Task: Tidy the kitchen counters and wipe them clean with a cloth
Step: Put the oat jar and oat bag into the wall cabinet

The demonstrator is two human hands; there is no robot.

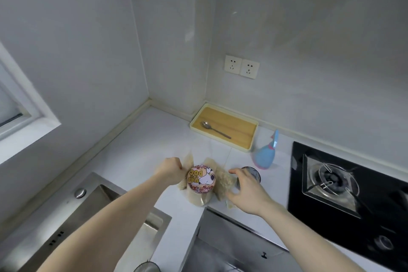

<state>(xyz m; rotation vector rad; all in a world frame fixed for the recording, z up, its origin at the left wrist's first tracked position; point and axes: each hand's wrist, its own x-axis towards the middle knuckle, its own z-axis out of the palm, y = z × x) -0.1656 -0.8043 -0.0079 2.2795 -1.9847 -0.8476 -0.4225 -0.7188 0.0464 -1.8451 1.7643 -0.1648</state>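
Note:
A beige cloth lies rumpled on the white counter, spreading out on both sides of a glass jar with a cartoon-dog lid. My left hand is a closed fist gripping the cloth's left edge beside the jar. To the jar's right, my right hand curls thumb and fingers round the cloth's right part; it is slightly blurred. Whether the jar stands on the cloth or just in front of it cannot be told.
A dark cup stands right behind my right hand, a blue spray bottle beyond it. A yellow tray with a spoon sits in the corner. A black gas hob is at the right, a steel sink at the left.

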